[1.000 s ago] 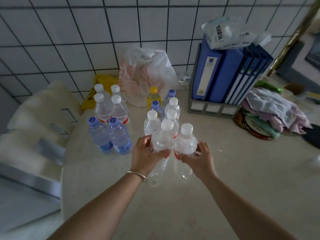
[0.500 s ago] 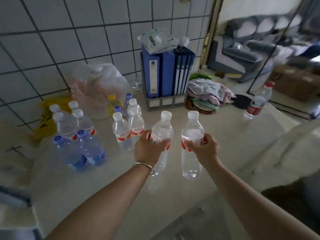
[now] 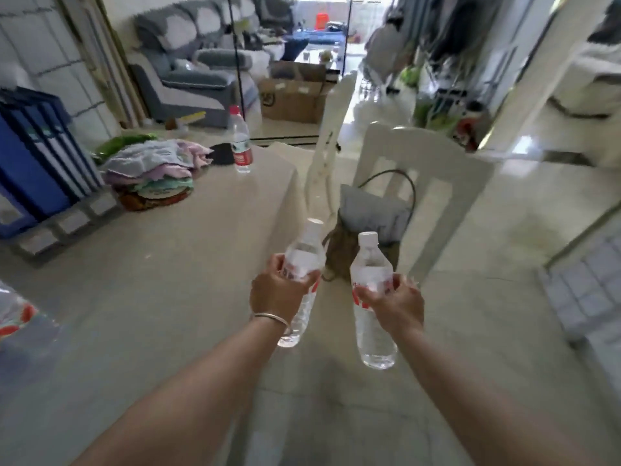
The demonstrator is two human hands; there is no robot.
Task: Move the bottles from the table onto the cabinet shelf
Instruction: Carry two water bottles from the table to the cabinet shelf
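My left hand (image 3: 279, 292) grips a clear water bottle (image 3: 302, 264) with a white cap and red label around its middle. My right hand (image 3: 395, 302) grips a second clear bottle (image 3: 371, 317) of the same kind. Both bottles are upright and held in the air past the right edge of the beige table (image 3: 151, 264). A red-capped bottle (image 3: 241, 142) stands alone at the table's far corner. One more bottle (image 3: 13, 311) shows at the left frame edge. No cabinet shelf is in view.
Blue binders (image 3: 37, 156) in a rack and a pile of folded cloths (image 3: 151, 169) sit on the table's left. A white chair (image 3: 416, 186) with a grey bag (image 3: 366, 230) on its seat stands just ahead of the bottles. Open tiled floor (image 3: 504, 264) lies to the right.
Both hands have lifted their bottles off the table and carried them right. The view has swung right, so the cluster of bottles has left the frame and the chair has come in.
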